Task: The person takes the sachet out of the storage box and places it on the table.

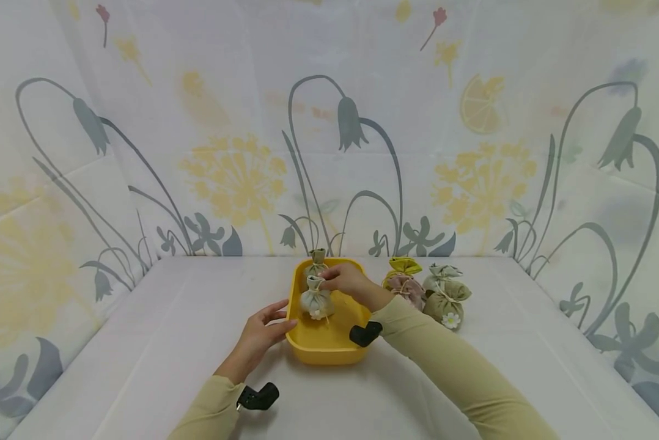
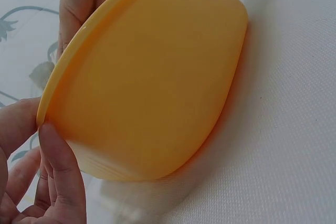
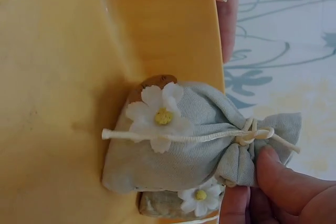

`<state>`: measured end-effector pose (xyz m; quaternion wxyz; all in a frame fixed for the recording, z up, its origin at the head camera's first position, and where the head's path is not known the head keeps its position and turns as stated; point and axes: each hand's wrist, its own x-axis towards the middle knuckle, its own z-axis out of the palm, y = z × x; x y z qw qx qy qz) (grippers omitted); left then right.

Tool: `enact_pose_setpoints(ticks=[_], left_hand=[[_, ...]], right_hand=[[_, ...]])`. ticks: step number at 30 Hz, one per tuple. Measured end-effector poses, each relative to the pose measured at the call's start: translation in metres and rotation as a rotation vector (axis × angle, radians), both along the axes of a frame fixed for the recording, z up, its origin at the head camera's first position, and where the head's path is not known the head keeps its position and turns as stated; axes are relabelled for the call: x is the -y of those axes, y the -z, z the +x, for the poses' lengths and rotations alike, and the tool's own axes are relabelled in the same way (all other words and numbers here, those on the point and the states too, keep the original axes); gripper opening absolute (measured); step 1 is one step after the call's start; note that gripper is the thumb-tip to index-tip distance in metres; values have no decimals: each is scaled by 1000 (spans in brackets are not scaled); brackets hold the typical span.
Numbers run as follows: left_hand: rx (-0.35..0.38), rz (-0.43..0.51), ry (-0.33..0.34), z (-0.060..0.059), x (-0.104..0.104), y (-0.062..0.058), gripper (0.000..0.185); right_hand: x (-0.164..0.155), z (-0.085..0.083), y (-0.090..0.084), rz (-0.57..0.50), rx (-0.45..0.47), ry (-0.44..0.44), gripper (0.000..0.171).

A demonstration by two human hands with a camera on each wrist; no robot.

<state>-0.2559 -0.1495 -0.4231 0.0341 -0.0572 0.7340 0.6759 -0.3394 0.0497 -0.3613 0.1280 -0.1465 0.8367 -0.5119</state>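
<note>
A light grey cloth drawstring pouch (image 1: 314,300) with a white flower is inside the yellow plastic tub (image 1: 329,356), near its left wall. My right hand (image 1: 357,285) pinches its gathered neck between thumb and fingers. The right wrist view shows this grey pouch (image 3: 202,166) with its cream cord tied in a bow. Behind it in the tub stands an olive-green pouch (image 1: 318,258), partly hidden. At the tub's left side my left hand (image 1: 260,335) grips the rim, thumb and fingers on either side of the tub wall (image 2: 152,82).
Right of the tub, more tied pouches stand close together on the white-covered table (image 1: 197,305): a yellow one (image 1: 405,264), a pink one (image 1: 409,291), a grey one (image 1: 445,271) and an olive one (image 1: 445,305) with a white flower. A flower-printed cloth (image 1: 329,183) hangs behind.
</note>
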Motion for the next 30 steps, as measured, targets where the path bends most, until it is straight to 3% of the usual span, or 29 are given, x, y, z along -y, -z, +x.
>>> enact_pose_setpoints(ticks=[11,21,30], left_hand=[[3,-7,3,1,-1,-1,55],[-3,16,9,5,-2,-3,54],[-9,18,7,5,-2,-4,56]], right_hand=[[-16,14,-8,-21,4,-45,22],[-27,41,-23,-2,-64,-41,19],[-39,66,-37,-48,-80,-58,17]])
